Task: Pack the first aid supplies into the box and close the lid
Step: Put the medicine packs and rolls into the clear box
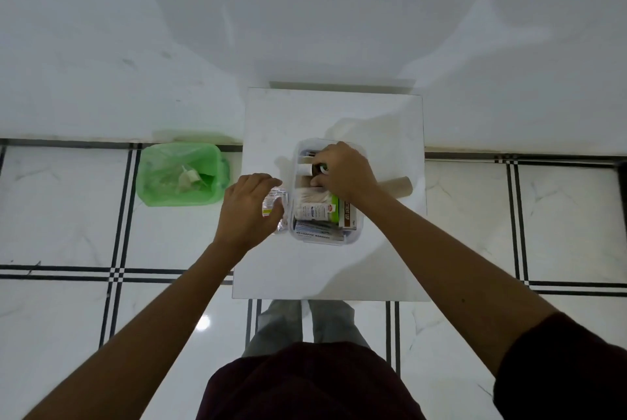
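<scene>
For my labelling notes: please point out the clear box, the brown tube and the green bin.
clear box [296, 162], head view, far left rim.
brown tube [398, 186], head view, middle of its side.
green bin [176, 198], head view, near rim.

A clear plastic box [358, 236] sits open on the white worktop, crowded with cartons, a white tube [314, 211] and flat bandage packets [314, 233] at its near end. A small dark bottle [320, 169] stands at its far end. Foil packets [277, 204] lie just beside the box's left wall.
</scene>
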A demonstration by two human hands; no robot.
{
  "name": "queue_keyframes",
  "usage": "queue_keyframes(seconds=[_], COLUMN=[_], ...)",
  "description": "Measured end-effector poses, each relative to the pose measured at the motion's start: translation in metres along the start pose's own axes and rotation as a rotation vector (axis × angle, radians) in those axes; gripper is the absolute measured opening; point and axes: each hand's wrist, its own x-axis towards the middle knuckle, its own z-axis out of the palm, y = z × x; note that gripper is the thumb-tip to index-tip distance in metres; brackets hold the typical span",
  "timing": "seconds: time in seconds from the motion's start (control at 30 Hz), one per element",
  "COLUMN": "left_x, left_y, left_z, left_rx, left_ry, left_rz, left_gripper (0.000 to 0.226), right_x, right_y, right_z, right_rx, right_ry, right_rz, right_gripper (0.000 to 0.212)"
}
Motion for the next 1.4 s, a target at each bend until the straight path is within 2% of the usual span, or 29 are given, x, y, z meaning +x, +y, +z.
queue_keyframes(seconds=[0.07, 0.13, 0.23, 0.3, 0.4, 0.47, 0.53, 0.67, 0.87, 0.97, 1.1, 1.17, 1.3, 1.4], left_x=[0.002, 0.003, 0.003, 0.004, 0.005, 0.003, 0.001, -0.004, 0.001, 0.004, 0.014, 0.020, 0.027, 0.029], left_y=[-0.008, -0.014, -0.021, -0.024, -0.028, -0.030, -0.030, -0.030, -0.036, -0.035, -0.032, -0.030, -0.035, -0.036], left_z=[0.002, 0.004, 0.006, 0.008, 0.013, 0.018, 0.022, 0.029, 0.035, 0.035, 0.024, 0.012, -0.025, -0.056], left_rx=[-0.020, -0.027, 0.067, 0.171, 0.274, 0.291, 0.284, 0.198, 0.117, 0.069, -0.094, -0.145, -0.289, -0.499], left_ry=[-0.100, -0.236, -0.471, -0.585, -0.682, -0.676, -0.610, -0.496, -0.487, -0.464, -0.375, -0.370, -0.380, -0.276], left_rz=[-0.053, -0.107, -0.117, -0.078, -0.061, -0.058, -0.043, -0.031, -0.112, -0.193, -0.346, -0.436, -0.592, -0.757], left_gripper=[0.043, 0.059, 0.083, 0.096, 0.109, 0.110, 0.102, 0.087, 0.106, 0.092, 0.039, 0.022, 0.019, 0.009], right_x=[-0.003, -0.009, -0.025, -0.035, -0.044, -0.047, -0.050, -0.052, -0.056, -0.058, -0.063, -0.065, -0.063, -0.055], right_y=[0.002, 0.005, 0.019, 0.037, 0.065, 0.076, 0.083, 0.089, 0.095, 0.097, 0.091, 0.085, 0.064, 0.040], right_z=[-0.007, -0.014, -0.029, -0.037, -0.039, -0.032, -0.023, -0.009, 0.007, 0.008, -0.002, -0.011, -0.036, -0.049], right_rx=[0.099, 0.112, 0.103, 0.044, -0.167, -0.285, -0.337, -0.340, -0.325, -0.294, -0.151, -0.046, 0.133, 0.174], right_ry=[0.006, 0.094, 0.271, 0.212, -0.054, -0.191, -0.239, -0.199, -0.092, -0.026, 0.090, 0.171, 0.257, 0.243], right_rz=[0.027, 0.042, 0.150, 0.265, 0.365, 0.365, 0.345, 0.318, 0.329, 0.356, 0.432, 0.443, 0.303, 0.153], right_gripper=[0.026, 0.021, 0.031, 0.043, 0.060, 0.063, 0.061, 0.052, 0.036, 0.035, 0.036, 0.040, 0.050, 0.052])
